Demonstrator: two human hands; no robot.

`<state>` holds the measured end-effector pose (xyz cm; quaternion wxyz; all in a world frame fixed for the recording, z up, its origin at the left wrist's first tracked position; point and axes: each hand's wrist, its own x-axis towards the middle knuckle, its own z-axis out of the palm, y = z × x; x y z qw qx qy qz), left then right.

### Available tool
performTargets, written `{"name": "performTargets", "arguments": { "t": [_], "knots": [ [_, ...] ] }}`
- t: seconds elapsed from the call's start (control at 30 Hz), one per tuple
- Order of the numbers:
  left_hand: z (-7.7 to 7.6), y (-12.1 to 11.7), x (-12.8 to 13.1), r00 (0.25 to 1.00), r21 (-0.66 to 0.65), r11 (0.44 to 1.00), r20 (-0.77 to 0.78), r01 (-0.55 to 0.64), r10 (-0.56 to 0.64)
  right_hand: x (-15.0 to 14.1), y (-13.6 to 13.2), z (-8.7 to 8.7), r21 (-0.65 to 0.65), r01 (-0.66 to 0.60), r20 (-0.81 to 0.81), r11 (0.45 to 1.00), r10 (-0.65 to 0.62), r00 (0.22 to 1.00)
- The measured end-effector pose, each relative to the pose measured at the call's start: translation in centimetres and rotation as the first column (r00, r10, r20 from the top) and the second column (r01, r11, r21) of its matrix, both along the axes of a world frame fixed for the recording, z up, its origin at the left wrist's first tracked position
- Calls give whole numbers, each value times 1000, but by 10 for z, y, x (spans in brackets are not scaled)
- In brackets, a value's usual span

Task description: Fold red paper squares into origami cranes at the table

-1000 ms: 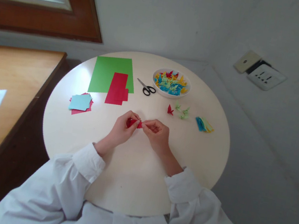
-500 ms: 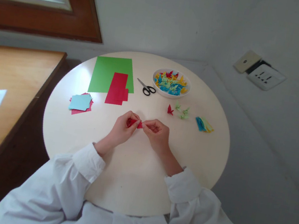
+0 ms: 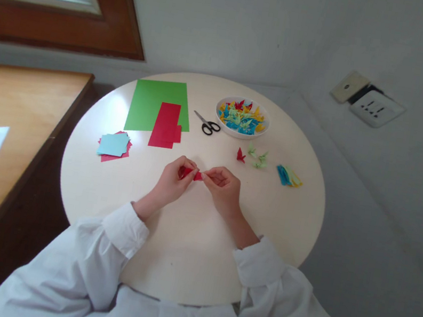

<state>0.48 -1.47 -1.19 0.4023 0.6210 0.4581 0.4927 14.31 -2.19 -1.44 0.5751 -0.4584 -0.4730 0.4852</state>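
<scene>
A small folded piece of red paper (image 3: pixel 197 176) is pinched between my two hands, above the middle of the round white table (image 3: pixel 186 262). My left hand (image 3: pixel 176 178) grips its left part between thumb and fingers, which cover much of it. At the other end, the thumb and forefinger of my right hand (image 3: pixel 222 188) close on the edge. Beyond the right hand stands a red paper crane (image 3: pixel 240 155), with several pale green paper cranes (image 3: pixel 260 159) beside it.
A white bowl (image 3: pixel 218 119) of colourful cranes stands at the back, beside black-handled scissors (image 3: pixel 208 126). Red paper strips (image 3: pixel 166 124) overlap a green sheet (image 3: pixel 143 104). Light blue squares (image 3: pixel 114 144) lie left. Blue and yellow folded papers (image 3: pixel 288 176) lie right.
My right hand has risen very slightly, and the red paper between my fingers has shifted a little with it. Everything else on the table stays where it was.
</scene>
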Motion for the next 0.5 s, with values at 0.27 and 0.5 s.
{"name": "performTargets", "arguments": {
  "t": [0.27, 0.5],
  "knots": [
    [1, 0, -1, 1000, 2, 1000, -8, -29, 29, 0, 3, -1, -28, -23, -16, 999, 23, 1000],
    [4, 1, 0, 997, -21, 997, 18, -76, 77, 2, 4, -4, 20, 3, 3, 1000, -3, 1000]
  ]
}}
